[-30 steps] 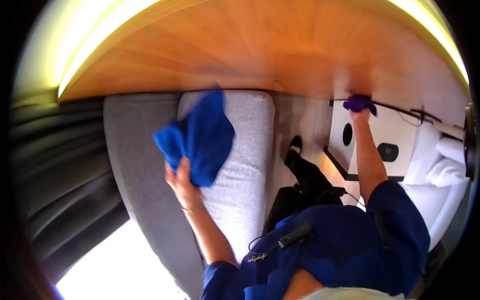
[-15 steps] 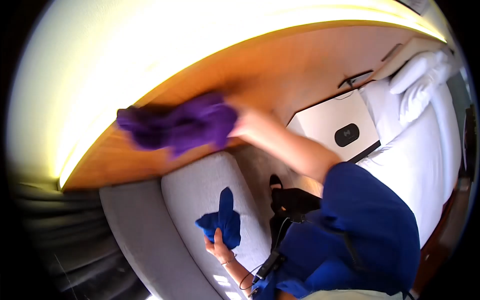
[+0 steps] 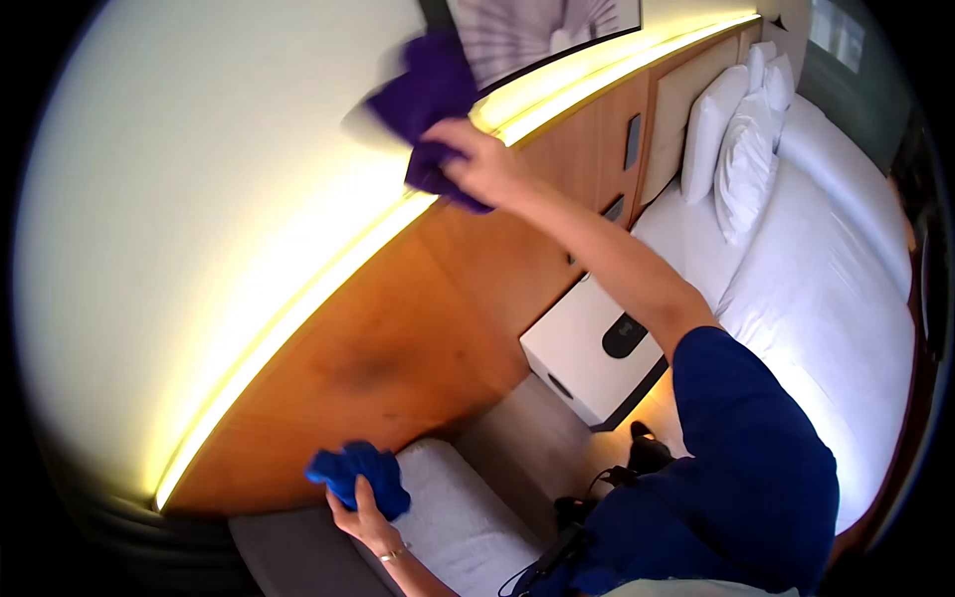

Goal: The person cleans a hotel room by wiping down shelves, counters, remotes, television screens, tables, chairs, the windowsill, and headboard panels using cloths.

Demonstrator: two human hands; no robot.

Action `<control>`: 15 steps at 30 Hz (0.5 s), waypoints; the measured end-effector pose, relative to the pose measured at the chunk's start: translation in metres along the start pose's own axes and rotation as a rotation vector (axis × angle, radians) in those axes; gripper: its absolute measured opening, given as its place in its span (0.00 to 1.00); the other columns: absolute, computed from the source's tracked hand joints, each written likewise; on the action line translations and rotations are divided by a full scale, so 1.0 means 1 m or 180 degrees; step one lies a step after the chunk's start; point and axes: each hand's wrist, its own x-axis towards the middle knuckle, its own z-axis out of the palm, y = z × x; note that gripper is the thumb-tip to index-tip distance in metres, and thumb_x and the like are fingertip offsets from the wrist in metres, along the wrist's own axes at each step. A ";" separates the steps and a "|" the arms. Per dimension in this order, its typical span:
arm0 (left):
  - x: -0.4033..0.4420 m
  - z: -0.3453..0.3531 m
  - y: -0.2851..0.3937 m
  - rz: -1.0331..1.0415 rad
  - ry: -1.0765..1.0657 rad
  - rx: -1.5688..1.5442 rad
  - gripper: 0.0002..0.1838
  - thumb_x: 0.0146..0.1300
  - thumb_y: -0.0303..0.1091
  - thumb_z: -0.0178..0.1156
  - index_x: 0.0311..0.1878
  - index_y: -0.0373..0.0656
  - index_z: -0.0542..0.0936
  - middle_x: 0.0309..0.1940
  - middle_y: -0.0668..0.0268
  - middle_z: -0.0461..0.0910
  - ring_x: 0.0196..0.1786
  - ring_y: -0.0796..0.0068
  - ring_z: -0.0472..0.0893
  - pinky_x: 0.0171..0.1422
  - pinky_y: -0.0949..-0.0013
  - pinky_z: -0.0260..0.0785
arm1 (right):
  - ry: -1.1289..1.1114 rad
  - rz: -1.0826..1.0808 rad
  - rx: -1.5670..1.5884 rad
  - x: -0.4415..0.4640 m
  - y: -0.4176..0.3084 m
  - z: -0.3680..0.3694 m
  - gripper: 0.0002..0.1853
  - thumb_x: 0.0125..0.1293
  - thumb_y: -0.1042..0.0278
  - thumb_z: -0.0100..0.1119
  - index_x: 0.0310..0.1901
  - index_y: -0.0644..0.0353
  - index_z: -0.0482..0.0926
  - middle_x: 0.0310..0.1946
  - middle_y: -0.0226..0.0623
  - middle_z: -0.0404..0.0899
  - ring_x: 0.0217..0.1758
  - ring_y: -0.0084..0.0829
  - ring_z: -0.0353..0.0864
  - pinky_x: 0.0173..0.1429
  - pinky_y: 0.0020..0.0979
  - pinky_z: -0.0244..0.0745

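My right hand (image 3: 485, 164) is raised against the wall, its fingers closed around a purple cloth (image 3: 430, 88). The cloth is blurred, and part of it hangs below the fist over the lit ledge (image 3: 298, 328). Beside it is the lower left corner of a framed picture (image 3: 542, 35). Lower down, my left hand (image 3: 363, 519) grips a bunched blue cloth (image 3: 383, 485) above the grey sofa, in front of the wood panel (image 3: 398, 328).
A white bedside cabinet (image 3: 572, 343) with a black oval pad on top stands by the bed. White pillows (image 3: 741, 164) rest at the headboard end of the bed (image 3: 826, 308). The grey sofa (image 3: 458, 507) is below my left arm, close to the wood panel.
My right hand has carried the purple cloth up from the wood panel to the wall by the picture. My left hand, still holding the blue cloth, appears farther left. The camera view has shifted.
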 end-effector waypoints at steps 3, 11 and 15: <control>0.019 0.100 0.050 0.1132 -0.0077 0.0160 0.24 0.61 0.28 0.64 0.59 0.31 0.73 0.45 0.62 0.80 0.47 0.73 0.77 0.56 0.68 0.69 | -0.0463 -0.0631 -0.0329 0.026 0.035 -0.032 0.26 0.43 0.81 0.58 0.47 0.44 0.82 0.47 0.29 0.80 0.46 0.39 0.81 0.45 0.34 0.79; 0.056 0.290 0.073 0.2723 -0.0138 0.3006 0.31 0.49 0.32 0.72 0.59 0.40 0.74 0.61 0.53 0.71 0.62 0.46 0.70 0.65 0.51 0.63 | 0.0181 -0.0523 -0.0316 0.003 0.258 -0.233 0.30 0.42 0.85 0.52 0.52 0.57 0.79 0.51 0.41 0.77 0.55 0.41 0.78 0.61 0.32 0.72; 0.056 0.315 0.085 0.2294 -0.0220 0.3588 0.39 0.42 0.43 0.77 0.60 0.46 0.75 0.60 0.54 0.72 0.60 0.47 0.71 0.63 0.49 0.64 | 0.1412 0.0658 -0.1991 -0.062 0.435 -0.343 0.27 0.50 0.79 0.55 0.56 0.54 0.77 0.50 0.47 0.79 0.57 0.48 0.76 0.65 0.38 0.69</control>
